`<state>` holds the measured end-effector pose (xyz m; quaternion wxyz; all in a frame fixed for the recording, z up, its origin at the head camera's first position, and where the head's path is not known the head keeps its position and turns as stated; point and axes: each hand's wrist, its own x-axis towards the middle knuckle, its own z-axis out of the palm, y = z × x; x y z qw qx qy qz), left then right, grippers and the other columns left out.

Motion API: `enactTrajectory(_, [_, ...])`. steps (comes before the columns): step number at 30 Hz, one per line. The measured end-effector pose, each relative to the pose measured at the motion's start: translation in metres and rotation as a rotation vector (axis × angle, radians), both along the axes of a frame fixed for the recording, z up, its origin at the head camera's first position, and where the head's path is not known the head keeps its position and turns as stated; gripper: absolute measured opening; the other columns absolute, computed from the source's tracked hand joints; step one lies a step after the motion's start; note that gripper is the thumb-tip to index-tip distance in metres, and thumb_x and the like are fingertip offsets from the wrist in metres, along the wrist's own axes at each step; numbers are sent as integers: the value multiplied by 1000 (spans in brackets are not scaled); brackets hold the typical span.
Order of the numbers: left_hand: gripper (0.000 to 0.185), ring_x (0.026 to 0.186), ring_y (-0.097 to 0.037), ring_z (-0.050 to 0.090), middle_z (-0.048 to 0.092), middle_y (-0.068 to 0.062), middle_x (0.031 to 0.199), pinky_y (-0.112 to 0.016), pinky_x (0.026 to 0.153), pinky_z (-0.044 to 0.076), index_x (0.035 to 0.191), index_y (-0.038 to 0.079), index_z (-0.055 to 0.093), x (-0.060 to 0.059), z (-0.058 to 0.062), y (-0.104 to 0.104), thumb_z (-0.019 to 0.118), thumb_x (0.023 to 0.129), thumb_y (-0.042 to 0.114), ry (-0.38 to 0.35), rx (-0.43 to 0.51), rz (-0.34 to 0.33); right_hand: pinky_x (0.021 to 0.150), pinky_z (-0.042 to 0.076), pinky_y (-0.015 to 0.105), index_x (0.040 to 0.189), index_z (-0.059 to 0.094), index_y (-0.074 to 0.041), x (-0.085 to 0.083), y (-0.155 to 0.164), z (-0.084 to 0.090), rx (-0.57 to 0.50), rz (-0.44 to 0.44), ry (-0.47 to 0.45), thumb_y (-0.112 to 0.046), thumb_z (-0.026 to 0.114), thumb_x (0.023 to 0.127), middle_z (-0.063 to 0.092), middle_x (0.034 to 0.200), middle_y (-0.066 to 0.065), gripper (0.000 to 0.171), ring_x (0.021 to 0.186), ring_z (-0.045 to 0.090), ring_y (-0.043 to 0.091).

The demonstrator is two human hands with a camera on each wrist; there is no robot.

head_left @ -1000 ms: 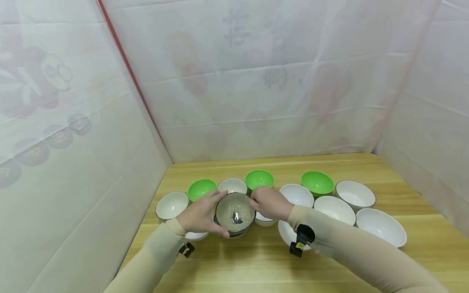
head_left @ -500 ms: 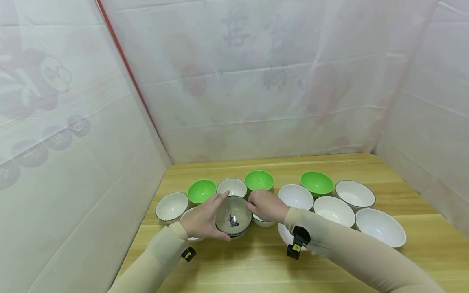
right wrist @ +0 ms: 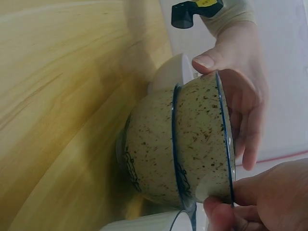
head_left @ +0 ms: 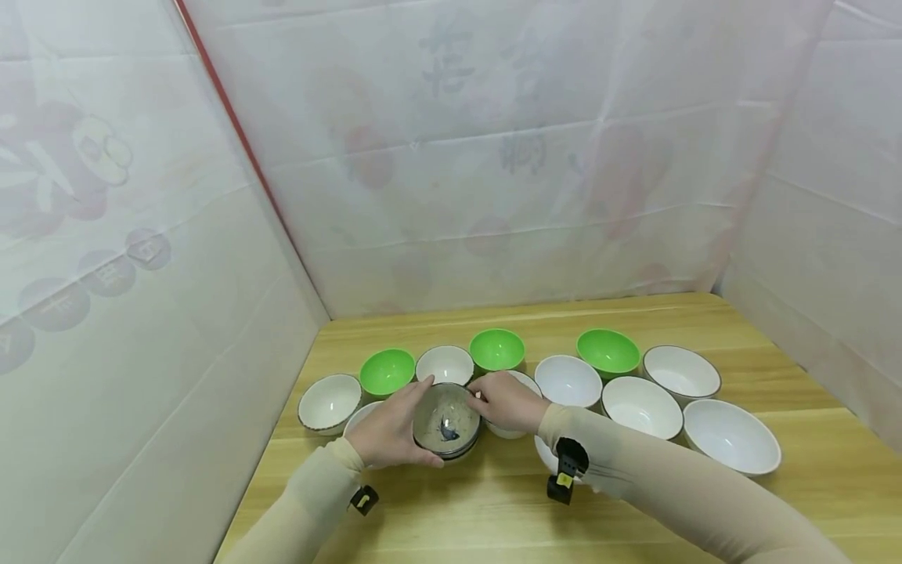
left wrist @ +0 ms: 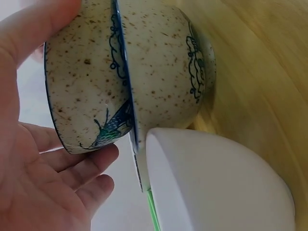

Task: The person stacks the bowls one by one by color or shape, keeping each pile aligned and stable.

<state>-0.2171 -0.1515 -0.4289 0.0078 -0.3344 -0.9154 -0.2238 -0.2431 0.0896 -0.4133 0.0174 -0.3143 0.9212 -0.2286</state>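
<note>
A speckled bowl (head_left: 446, 423) with blue fish painting sits nested in a second speckled bowl (left wrist: 163, 72) on the wooden table (head_left: 634, 509). My left hand (head_left: 391, 429) grips the upper bowl (left wrist: 86, 86) from the left, thumb on the near rim and fingers round the far side. At the right rim, my right hand (head_left: 503, 401) pinches the same bowl (right wrist: 202, 139). The lower bowl (right wrist: 149, 154) stands on the table. A white bowl (left wrist: 216, 187) touches the stack on the left.
Green bowls (head_left: 387, 370) (head_left: 497, 348) (head_left: 607, 351) and white bowls (head_left: 329, 402) (head_left: 445, 363) (head_left: 567, 381) (head_left: 730, 436) crowd the table behind and to both sides. White sheeting walls (head_left: 141, 313) close in the left, back and right. Bare wood lies near me.
The upper speckled bowl has come down with both hands and now sits lower, nested in the second speckled bowl. Both hands keep their hold.
</note>
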Motion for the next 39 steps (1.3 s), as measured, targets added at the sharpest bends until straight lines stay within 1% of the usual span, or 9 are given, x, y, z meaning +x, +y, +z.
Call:
enactTrajectory(2, [126,133,-25,39,39,-13,148,-40,107,36,152,2,20,0,-2,0,85,59,57,-6,-10,7,53,44,23,101,71,-6,-1,-1,-2,5,4,-3,-17,59,96,57,67,-9,18,57,50,3])
enactTrajectory(4, [126,133,-26,40,39,-14,148,-41,107,36,151,1,21,1,-4,-1,85,60,58,-9,-11,11,56,46,23,107,70,-6,-1,-1,-5,15,-1,-1,-18,59,96,60,71,-9,19,60,52,3])
enactTrajectory(14, [120,130,-28,43,43,-14,145,-43,105,38,149,0,27,3,-13,-1,82,61,61,1,-24,12,65,48,27,108,70,-7,-4,-4,-13,35,3,-26,-17,57,97,65,81,-5,20,69,55,5])
enactTrajectory(17, [120,130,-29,43,42,-14,145,-44,105,39,149,0,27,3,-13,0,81,62,63,4,-35,13,65,48,27,109,70,-7,-5,-4,-13,40,0,-21,-17,57,97,66,83,-5,20,70,56,4])
enactTrajectory(25, [115,129,-29,45,40,-14,146,-43,103,41,151,6,25,2,-6,-1,77,67,63,14,-64,8,59,45,25,105,70,-9,-10,-5,-11,64,26,-4,-18,56,98,59,71,-7,18,61,52,5])
enactTrajectory(29, [113,127,-28,47,39,-14,146,-44,101,42,151,7,24,2,-7,-2,76,68,64,2,-59,6,62,47,26,113,68,-8,-12,-2,-10,87,33,-17,-22,57,98,63,78,-7,23,65,55,4])
enactTrajectory(34, [115,130,-34,42,26,-17,153,-47,102,41,153,13,21,4,-12,0,77,66,64,33,-53,23,69,51,31,127,61,-7,-11,19,10,68,-52,-99,-27,58,97,67,92,-1,36,77,61,10])
enactTrajectory(36, [116,134,-34,36,20,-17,155,-48,105,37,153,14,21,7,-11,3,78,65,64,87,-45,26,68,51,32,129,59,-5,-12,35,23,28,-87,-136,-27,57,97,67,92,1,39,75,61,12])
enactTrajectory(39, [115,139,-30,28,20,-15,156,-46,108,33,153,12,23,13,-6,11,79,65,63,177,-13,3,69,53,31,130,57,-3,-16,66,42,-34,-128,-159,-27,55,97,68,98,6,40,82,63,16])
